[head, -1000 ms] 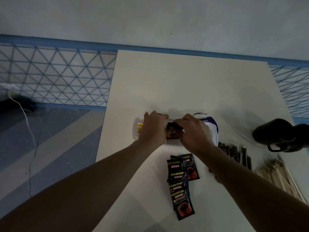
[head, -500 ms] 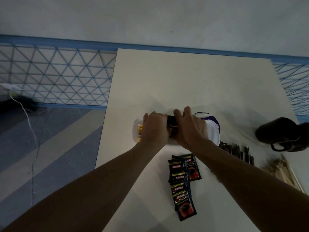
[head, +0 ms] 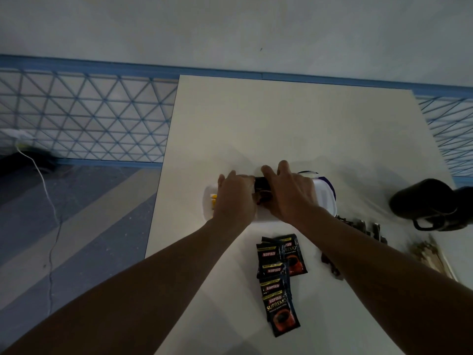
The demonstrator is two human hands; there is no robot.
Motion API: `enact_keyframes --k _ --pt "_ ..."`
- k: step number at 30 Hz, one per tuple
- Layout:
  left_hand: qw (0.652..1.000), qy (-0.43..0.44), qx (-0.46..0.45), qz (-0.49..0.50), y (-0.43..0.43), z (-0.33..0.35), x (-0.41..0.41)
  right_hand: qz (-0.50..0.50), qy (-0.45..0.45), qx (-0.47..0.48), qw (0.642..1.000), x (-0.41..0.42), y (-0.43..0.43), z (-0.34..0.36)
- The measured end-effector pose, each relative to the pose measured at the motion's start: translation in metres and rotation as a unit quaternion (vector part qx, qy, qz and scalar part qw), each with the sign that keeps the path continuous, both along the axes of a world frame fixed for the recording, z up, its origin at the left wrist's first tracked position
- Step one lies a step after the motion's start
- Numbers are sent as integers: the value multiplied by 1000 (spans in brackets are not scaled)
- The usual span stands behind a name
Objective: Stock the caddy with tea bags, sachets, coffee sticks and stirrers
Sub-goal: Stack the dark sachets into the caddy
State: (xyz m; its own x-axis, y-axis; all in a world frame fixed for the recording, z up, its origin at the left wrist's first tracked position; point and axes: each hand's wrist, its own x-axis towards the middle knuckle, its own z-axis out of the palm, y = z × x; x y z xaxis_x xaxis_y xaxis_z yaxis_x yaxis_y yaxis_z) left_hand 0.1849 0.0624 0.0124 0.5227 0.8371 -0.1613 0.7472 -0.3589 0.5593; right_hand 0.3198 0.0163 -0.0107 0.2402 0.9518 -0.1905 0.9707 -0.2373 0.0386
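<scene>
Far table [head: 294, 119], 12 o'clock: lay bare.
Sachets [head: 277, 278], 6 o'clock: blocked the near approach.
Mug [head: 422, 201], 3 o'clock: obstructed the right.

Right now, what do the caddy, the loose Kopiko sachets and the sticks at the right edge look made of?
Caddy: white, smooth, rounded rim, probably plastic. Kopiko sachets: glossy printed film, likely foil laminate, catching highlights. Sticks: pale matte strips, apparently wood, though blurred.

Two bare forearms reach in from the near edge — no sleeves, watch or bracelet showing on either. The left hand [head: 236, 198] and right hand [head: 290, 194] are ungloved — no rings can be made out in the dim light.
</scene>
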Motion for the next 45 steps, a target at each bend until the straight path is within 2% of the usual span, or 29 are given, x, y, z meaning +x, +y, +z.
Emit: enact_keyframes --k 6,9,12,15,17,20,23,26,29,33,39,45 --pt "1000 -11 5 -7 -4 3 -4 -3 49 16 999 4 -9 8" --pt "996 -73 37 16 -10 4 -10 -11 68 46 997 5 -17 18" --pt "988 -143 52 34 -16 10 -14 -35 89 117 989 3 -30 26" --pt "982 -184 43 -1 -28 18 -20 -40 128 191 972 -2 -53 33" --pt "980 -196 30 -28 -36 19 -25 -32 161 195 967 -6 -70 37" --pt "981 -184 -12 -65 -51 13 -33 -33 219 154 963 -13 -97 35" --pt "984 -137 -66 -89 -67 1 -44 -43 272 54 960 -22 -124 28" --pt "984 -72 -144 -73 -83 -8 -56 -36 265 -31 963 -35 -148 15" --pt "972 -17 -226 -55 -96 -17 -67 -14 221 -66 973 -49 -166 2" --pt "958 4 -280 -54 -112 -27 -79 5 191 -52 980 -62 -178 -11" --pt "957 -9 -283 -59 -130 -39 -89 -14 181 -39 983 -70 -183 -24" --pt "958 -24 -279 -52 -139 -41 -90 -41 205 29 977 -74 -184 -27"
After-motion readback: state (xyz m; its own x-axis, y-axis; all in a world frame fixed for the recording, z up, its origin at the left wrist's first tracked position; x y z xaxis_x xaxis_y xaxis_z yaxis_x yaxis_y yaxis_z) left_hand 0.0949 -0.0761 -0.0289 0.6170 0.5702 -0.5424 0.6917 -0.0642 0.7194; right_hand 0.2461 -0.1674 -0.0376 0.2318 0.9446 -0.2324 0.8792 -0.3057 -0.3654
